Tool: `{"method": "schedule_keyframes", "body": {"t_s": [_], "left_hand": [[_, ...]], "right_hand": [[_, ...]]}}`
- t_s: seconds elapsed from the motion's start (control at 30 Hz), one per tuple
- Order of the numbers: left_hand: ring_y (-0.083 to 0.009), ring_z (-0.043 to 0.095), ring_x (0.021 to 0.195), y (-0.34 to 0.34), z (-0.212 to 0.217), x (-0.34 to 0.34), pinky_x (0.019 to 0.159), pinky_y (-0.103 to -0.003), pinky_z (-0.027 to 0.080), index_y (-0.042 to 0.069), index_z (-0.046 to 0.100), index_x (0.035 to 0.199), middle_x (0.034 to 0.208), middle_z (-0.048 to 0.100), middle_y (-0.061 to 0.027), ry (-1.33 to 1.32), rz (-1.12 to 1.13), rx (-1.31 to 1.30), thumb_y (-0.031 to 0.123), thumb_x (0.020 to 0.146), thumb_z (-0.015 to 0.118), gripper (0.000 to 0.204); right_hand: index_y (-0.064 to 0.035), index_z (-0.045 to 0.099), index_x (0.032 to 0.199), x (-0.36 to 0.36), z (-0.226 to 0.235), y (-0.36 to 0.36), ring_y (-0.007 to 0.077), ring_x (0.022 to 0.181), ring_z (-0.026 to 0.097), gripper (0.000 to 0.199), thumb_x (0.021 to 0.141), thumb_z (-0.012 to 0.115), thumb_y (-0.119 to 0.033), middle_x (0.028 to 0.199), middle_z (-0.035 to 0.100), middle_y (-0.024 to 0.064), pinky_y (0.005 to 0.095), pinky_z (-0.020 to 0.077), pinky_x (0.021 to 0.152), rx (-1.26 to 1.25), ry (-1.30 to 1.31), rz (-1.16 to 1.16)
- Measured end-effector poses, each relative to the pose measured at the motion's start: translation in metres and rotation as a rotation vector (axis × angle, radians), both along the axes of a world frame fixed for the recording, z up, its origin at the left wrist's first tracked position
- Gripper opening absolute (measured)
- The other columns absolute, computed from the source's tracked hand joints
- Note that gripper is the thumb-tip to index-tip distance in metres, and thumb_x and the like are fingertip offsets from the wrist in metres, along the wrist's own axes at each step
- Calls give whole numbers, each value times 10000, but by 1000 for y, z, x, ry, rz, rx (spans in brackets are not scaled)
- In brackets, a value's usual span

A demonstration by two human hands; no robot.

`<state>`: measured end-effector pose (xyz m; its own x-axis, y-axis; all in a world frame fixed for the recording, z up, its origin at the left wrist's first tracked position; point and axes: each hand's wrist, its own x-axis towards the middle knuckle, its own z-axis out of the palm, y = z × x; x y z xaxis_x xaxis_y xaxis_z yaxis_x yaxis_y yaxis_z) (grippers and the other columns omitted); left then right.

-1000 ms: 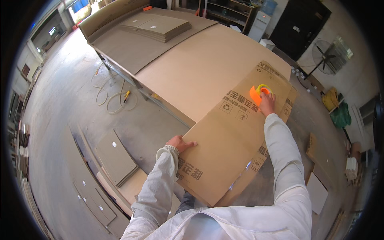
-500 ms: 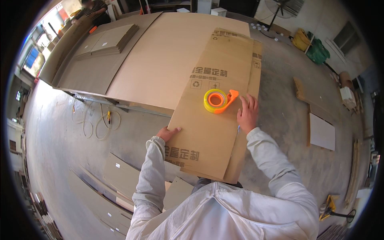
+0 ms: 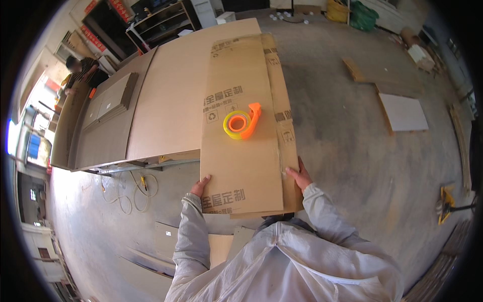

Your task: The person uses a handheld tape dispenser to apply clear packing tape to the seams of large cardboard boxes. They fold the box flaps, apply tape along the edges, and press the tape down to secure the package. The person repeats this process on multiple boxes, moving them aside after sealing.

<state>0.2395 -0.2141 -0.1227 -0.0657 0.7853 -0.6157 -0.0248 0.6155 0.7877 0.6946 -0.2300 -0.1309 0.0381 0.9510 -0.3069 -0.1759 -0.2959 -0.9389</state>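
Observation:
A long, flat cardboard package (image 3: 246, 166) with dark print lies lengthwise in front of me, its near end jutting past the table toward my body. My left hand (image 3: 200, 186) grips its left edge near that end, thumb on top. Across from it, my right hand (image 3: 300, 176) holds the right edge, thumb on the upper face and the other fingers partly hidden by the side. An orange tape dispenser (image 3: 250, 130) with a yellowish roll rests on top, touched by neither hand. Along the right side runs an overlapping cardboard flap (image 3: 286, 151).
Beneath the package is a large board-topped table (image 3: 166, 95). A stack of grey panels (image 3: 111, 103) sits on its left part, and a person (image 3: 86, 73) stands beyond. A hose (image 3: 146, 189) lies on the floor at left; a white panel (image 3: 402, 111) lies at right.
My right hand has moved from beside the tape dispenser to the package's right edge, closer to me, and closed on it. My left hand stays on the left edge. The view has turned.

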Motion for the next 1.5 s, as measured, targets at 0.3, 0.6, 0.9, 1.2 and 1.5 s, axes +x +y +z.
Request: {"method": "schedule_keyframes", "body": {"t_s": [0.3,0.6,0.9,1.2,1.5], "left_hand": [[-205,682,956,-21,17,3,851,-320,526,-72,652,1198,1088,716,-146,387,-204,-110,586,842,725,752],[-251,718,847,-18,29,10,764,-361,549,-80,724,1003,877,736,-183,803,-348,-31,631,814,708,737],[-428,661,1019,-30,43,39,861,-496,516,-37,652,1049,1069,688,-269,982,-208,-140,754,835,541,827],[-436,653,1015,-29,47,52,861,-513,511,-9,605,1055,1079,679,-244,1053,-242,-155,795,837,492,841],[-425,653,1065,-22,44,42,905,-482,507,-44,651,1060,1091,687,-269,1007,-238,-154,798,811,532,886]], "right_hand": [[-13,416,1392,5,24,-5,269,1133,635,652,895,706,-321,1247,639,172,383,506,951,-31,-160,20],[16,517,1261,-18,56,-50,424,986,671,799,907,452,-697,1072,681,231,507,510,905,-485,-1016,91],[-4,547,1131,-55,56,-59,397,1058,636,694,922,476,-662,1127,644,206,532,528,837,-505,-1355,-110],[-41,617,1049,-55,62,-59,377,963,668,548,965,473,-563,1057,671,185,508,532,801,-566,-1355,-66],[-56,614,1062,-38,64,-61,388,982,652,522,958,496,-553,1079,662,190,508,522,826,-426,-1236,-26]]}}
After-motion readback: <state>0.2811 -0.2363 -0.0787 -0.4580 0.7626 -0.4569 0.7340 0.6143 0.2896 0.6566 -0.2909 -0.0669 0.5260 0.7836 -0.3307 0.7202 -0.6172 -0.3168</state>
